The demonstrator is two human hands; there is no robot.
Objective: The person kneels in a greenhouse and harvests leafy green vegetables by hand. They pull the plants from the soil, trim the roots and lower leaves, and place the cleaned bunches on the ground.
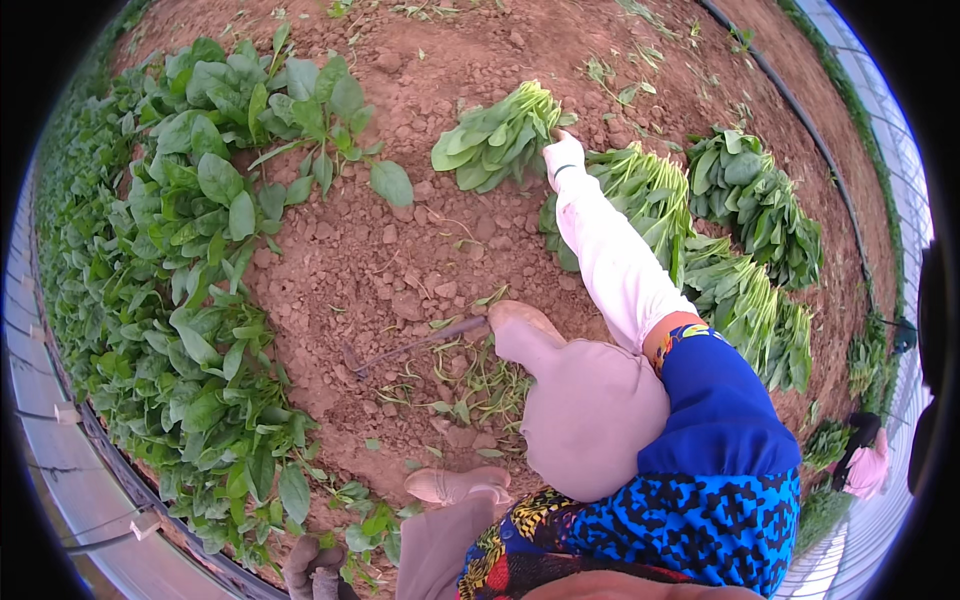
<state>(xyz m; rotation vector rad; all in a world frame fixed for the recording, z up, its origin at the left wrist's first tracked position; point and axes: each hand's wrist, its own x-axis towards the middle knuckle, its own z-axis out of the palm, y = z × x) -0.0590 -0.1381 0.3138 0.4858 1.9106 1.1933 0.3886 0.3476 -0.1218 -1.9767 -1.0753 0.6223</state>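
At the upper middle, my right hand (562,155), in a white glove below a white sleeve, grips the edge of a bunch of leafy greens (499,139) that look like spinach. Its fingers are partly hidden behind the leaves and pale stems. My left hand (313,568), in a greyish glove, shows only at the bottom edge beside the standing greens (202,405); its fingers look bent, and what they hold is hidden. A thin sickle-like tool (424,343) lies on the soil by my shoe (517,315).
Cut bunches (649,199) lie in rows to the right, with more bunches (754,199) beyond. A black hose (806,112) runs along the bed. Loose trimmings (480,386) litter the soil near my feet. Another person (866,461) is at the far right, near the plastic greenhouse wall (896,97).
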